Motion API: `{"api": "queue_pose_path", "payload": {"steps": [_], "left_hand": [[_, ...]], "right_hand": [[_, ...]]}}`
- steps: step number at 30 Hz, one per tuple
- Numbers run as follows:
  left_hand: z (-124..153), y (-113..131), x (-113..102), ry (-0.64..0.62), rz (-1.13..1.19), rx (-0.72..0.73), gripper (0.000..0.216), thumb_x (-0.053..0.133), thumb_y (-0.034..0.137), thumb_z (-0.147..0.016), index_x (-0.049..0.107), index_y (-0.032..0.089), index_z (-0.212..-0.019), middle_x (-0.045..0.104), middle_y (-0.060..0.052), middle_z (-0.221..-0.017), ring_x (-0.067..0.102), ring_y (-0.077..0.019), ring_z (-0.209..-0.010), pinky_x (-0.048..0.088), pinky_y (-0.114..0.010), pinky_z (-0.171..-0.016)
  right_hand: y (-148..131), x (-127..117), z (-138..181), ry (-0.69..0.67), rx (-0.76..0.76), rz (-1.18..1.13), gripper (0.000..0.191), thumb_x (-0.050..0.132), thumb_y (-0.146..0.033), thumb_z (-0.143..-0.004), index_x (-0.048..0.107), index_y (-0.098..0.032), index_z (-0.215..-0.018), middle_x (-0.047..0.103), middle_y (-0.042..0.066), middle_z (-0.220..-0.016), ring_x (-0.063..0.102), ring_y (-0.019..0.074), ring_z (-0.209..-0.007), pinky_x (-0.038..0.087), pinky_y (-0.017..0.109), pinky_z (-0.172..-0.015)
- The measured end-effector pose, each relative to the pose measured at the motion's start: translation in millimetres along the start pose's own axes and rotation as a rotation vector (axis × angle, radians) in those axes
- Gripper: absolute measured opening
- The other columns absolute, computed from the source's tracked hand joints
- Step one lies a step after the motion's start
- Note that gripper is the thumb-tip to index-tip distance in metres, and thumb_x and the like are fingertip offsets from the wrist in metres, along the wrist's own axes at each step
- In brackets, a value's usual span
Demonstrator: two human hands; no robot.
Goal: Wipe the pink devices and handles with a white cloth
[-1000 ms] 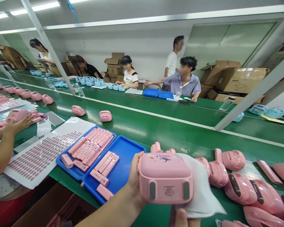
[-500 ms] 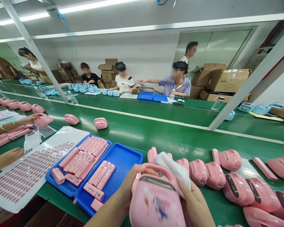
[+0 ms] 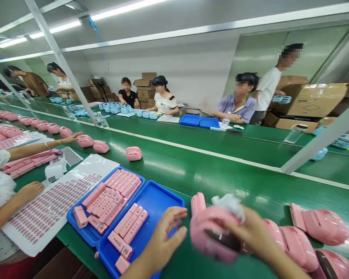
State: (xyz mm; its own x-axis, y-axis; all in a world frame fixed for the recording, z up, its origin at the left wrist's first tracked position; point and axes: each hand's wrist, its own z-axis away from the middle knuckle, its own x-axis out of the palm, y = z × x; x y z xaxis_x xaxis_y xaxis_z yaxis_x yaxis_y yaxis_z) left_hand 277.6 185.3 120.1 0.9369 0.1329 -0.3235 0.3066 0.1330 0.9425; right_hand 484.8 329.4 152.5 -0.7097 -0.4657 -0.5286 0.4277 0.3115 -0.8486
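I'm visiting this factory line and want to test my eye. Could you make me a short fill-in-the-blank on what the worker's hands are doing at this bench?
1. The right hand holds a pink device together with a white ____.
2. The left hand hovers open over a tray coloured ____.
3. The belt under the pink devices is coloured ____.

Missing words: cloth; blue; green

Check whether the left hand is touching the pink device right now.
Apart. The head view shows the left hand open over the blue tray, green belt between it and the pink device, which the right hand holds.
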Motion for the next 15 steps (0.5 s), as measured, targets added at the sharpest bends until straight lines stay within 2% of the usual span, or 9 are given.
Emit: {"api": "queue_pose_path", "payload": {"steps": [2, 4, 7, 9, 12, 15], "left_hand": [[-0.5, -31.3, -15.4, 0.161, -0.21, -0.189, 0.042, 0.039, 0.035, -0.09, 0.045, 0.019, -0.129, 0.047, -0.012, -0.133, 0.045, -0.0206, -0.124, 0.036, -0.031, -0.104], [2.3, -67.2, -30.6, 0.24, -0.384, -0.36, 0.042, 0.049, 0.024, -0.086, 0.048, 0.011, -0.125, 0.048, -0.017, -0.131, 0.042, -0.0272, -0.125, 0.03, -0.041, -0.108], [7.5, -113.4, -43.9, 0.322, -0.586, -0.599, 0.034, 0.056, 0.016, -0.082, 0.054, 0.01, -0.116, 0.053, -0.015, -0.123, 0.045, -0.0302, -0.12, 0.032, -0.051, -0.103], [7.4, -133.2, -44.0, 0.359, -0.652, -0.683, 0.029, 0.059, 0.02, -0.083, 0.057, 0.013, -0.111, 0.054, -0.01, -0.122, 0.046, -0.0281, -0.119, 0.034, -0.053, -0.102], [1.5, -147.4, -36.4, 0.384, -0.635, -0.725, 0.028, 0.06, 0.024, -0.085, 0.058, 0.015, -0.111, 0.054, -0.009, -0.124, 0.047, -0.027, -0.12, 0.035, -0.053, -0.102], [-5.8, -147.1, -30.3, 0.38, -0.482, -0.721, 0.025, 0.061, 0.026, -0.084, 0.059, 0.015, -0.106, 0.057, -0.008, -0.118, 0.052, -0.0251, -0.113, 0.04, -0.05, -0.098]], "right_hand": [[22.9, -28.4, -36.9, 0.217, 0.159, 0.075, 0.037, 0.059, -0.056, -0.072, 0.067, -0.02, -0.073, 0.065, 0.006, -0.075, 0.058, 0.0251, -0.074, 0.041, 0.035, -0.069], [50.3, -53.5, -75.8, 0.349, 0.334, 0.135, 0.034, 0.061, -0.05, -0.072, 0.066, -0.016, -0.075, 0.064, 0.009, -0.075, 0.058, 0.0243, -0.075, 0.039, 0.035, -0.07], [94.9, -73.8, -121.4, 0.356, 0.514, 0.261, 0.031, 0.066, -0.039, -0.074, 0.056, -0.018, -0.055, 0.054, 0.006, -0.055, 0.047, 0.015, -0.052, 0.038, 0.032, -0.061], [124.4, -76.8, -137.1, 0.346, 0.622, 0.369, 0.047, 0.065, -0.034, -0.079, 0.04, -0.022, -0.041, 0.039, 0.0, -0.041, 0.034, 0.0103, -0.04, 0.036, 0.029, -0.054], [164.7, -74.0, -143.1, 0.304, 0.714, 0.483, 0.06, 0.062, -0.034, -0.084, 0.027, -0.023, -0.036, 0.027, -0.005, -0.034, 0.028, 0.0082, -0.034, 0.035, 0.025, -0.048], [194.5, -72.0, -141.5, 0.287, 0.64, 0.516, 0.057, 0.064, -0.039, -0.084, 0.034, -0.02, -0.039, 0.031, -0.007, -0.034, 0.034, 0.0075, -0.033, 0.036, 0.021, -0.044]]}}
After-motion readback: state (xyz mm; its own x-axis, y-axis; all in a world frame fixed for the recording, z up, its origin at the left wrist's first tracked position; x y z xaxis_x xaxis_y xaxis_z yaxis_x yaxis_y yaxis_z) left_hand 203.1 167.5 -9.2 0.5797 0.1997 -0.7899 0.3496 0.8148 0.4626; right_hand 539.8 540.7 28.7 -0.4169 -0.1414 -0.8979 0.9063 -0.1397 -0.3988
